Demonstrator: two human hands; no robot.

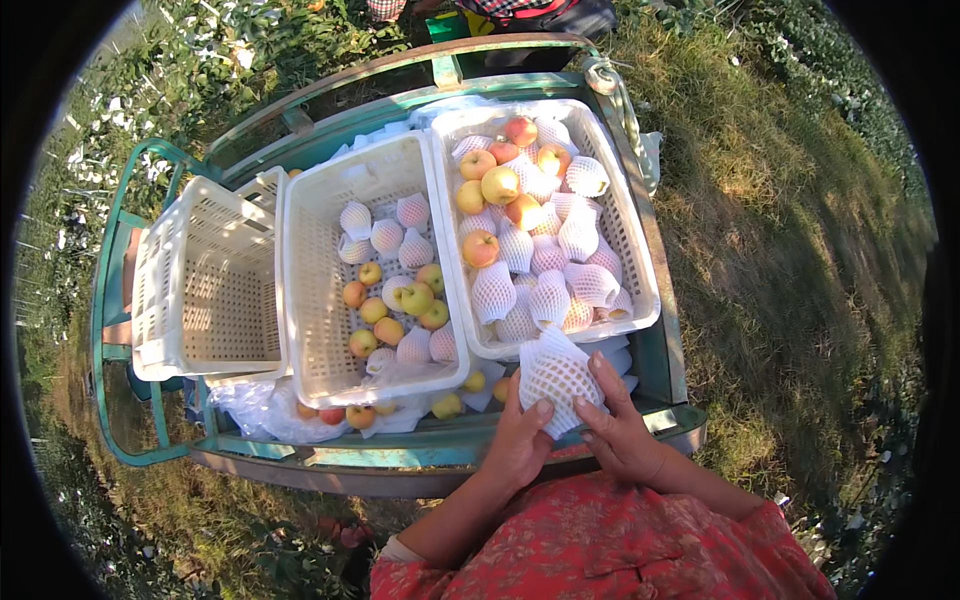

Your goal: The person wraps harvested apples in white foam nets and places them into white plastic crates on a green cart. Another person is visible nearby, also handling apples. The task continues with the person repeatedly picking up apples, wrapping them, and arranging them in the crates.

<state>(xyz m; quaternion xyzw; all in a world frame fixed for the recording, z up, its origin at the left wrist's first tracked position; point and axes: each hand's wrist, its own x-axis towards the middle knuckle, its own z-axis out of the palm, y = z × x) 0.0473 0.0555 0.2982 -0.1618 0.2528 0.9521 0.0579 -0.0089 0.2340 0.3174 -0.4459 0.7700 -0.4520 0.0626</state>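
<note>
Between my left hand (525, 435) and my right hand (619, 420) is a white foam fruit net (559, 382), stretched around what looks like an apple, held over the cart's near side. Just beyond my hands, a white plastic crate (649, 307) holds many net-wrapped apples, with several bare red-yellow apples (500, 184) on top. To its left, a second white crate (296, 300) contains bare apples (416, 298) and net-wrapped apples (386, 236) on its perforated floor. Fingers of both hands press on the net from its two sides.
Both crates stand on a green metal cart (405, 455) with raised rails. An empty white crate (225, 307) lies at the left. Clear plastic film (277, 409), foam nets and loose apples (361, 416) lie along the near edge. Another person (517, 9) is beyond the far rail.
</note>
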